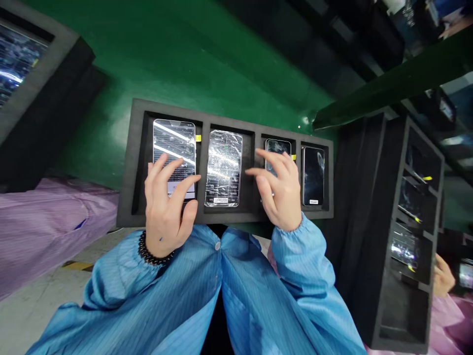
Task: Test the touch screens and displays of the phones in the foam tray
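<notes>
A dark foam tray (127,162) lies before me, with several smartphones in its compartments. My left hand (168,207), fingers spread, is over the lower part of the leftmost smartphone (173,135), whose screen is lit with text; whether the fingertips touch it I cannot tell. Beside it lies a film-covered smartphone (223,167) with a lit screen and a white label at its lower edge. My right hand (283,190), open, partly hides the third smartphone (279,146). At the right end rests a dark-screened smartphone (313,175).
Underneath is a green tabletop (207,64). A stack of foam trays (377,227) holding phones stands at the right, where another person's hand (443,276) shows. More foam trays (70,59) are at the upper left, above a pink sleeve (55,227). A green bar (388,81) crosses the upper right.
</notes>
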{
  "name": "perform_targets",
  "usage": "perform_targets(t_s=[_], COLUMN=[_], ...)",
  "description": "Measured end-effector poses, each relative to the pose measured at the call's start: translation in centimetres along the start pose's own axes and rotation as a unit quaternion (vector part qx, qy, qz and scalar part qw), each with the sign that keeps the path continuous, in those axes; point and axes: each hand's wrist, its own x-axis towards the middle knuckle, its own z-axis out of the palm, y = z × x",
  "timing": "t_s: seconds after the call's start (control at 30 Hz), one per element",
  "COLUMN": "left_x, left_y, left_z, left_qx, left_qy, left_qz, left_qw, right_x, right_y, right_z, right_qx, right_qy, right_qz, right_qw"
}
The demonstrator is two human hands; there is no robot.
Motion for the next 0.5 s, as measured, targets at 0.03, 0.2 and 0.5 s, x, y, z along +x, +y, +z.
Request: perform_targets(t_s=[0.03, 0.2, 0.5], left_x=[0.0, 0.0, 0.1], left_y=[0.0, -0.1, 0.1], left_z=[0.0, 0.1, 0.1], left_qx=[0.001, -0.002, -0.001], left_qy=[0.001, 0.006, 0.005], left_qz=[0.001, -0.001, 0.002], left_qw=[1.000, 1.000, 1.000], right_x=[0.6, 2.4, 2.0], right_y=[0.3, 0.9, 1.2], right_z=[0.4, 2.8, 3.6], right_qx=[-0.010, -0.062, -0.077], right_qy=[0.011, 0.004, -0.041], right_qz=[0.006, 0.024, 0.014], right_qw=[1.000, 0.998, 0.996])
